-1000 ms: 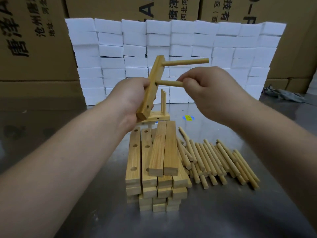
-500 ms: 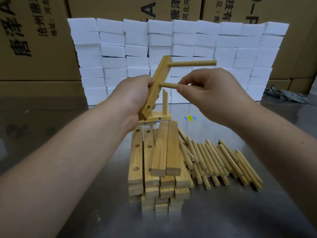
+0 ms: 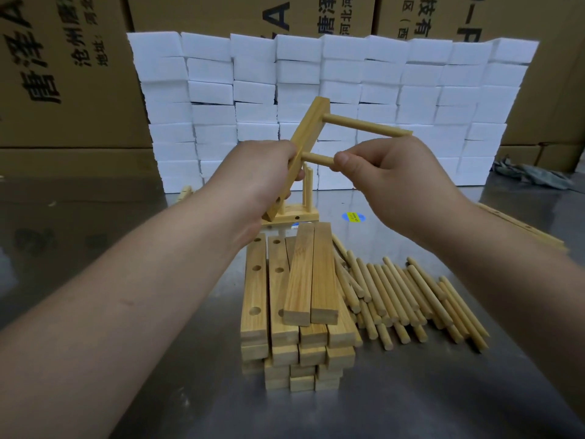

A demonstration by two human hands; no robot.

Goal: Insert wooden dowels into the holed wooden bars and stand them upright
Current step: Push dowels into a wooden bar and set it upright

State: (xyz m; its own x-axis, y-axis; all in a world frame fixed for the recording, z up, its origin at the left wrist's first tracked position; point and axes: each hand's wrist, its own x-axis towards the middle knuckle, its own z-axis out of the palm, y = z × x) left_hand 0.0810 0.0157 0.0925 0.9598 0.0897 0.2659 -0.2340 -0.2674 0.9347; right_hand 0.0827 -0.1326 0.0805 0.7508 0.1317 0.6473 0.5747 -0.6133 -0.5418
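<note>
Left hand: the left hand [image 3: 262, 172] has its fingers curled round the middle of a holed wooden bar [image 3: 308, 125] and holds it tilted in the air, top end leaning right and far.
Right hand: the right hand [image 3: 389, 172] pinches the second dowel [image 3: 316, 159] between thumb and fingertips, just right of the bar.
Hands' relation: the hands are apart, joined only by the short bare stretch of that dowel.
Held bar: the top dowel [image 3: 367, 126] is seated near the bar's upper end and juts right. The second dowel's tip sits at the hole below it. An empty hole shows near the lower end.
Step in hand: judged as seating the second dowel; how deep it sits cannot be told.
Next move: likely a straight push along the hole's axis with the bar braced, then a fresh dowel for the empty hole.
Finished piece: a dowelled bar [image 3: 300, 213] stands on the table just beyond the hands, its dowels upright.
Supply, near: the stack of bars [image 3: 304, 280] lies below the hands, and the loose dowels [image 3: 405, 296] lie just right of it.
Surface: a steel table [image 3: 411, 391].
Far side: a wall of white foam blocks [image 3: 348, 74] stands in front of cardboard boxes [image 3: 63, 74].
</note>
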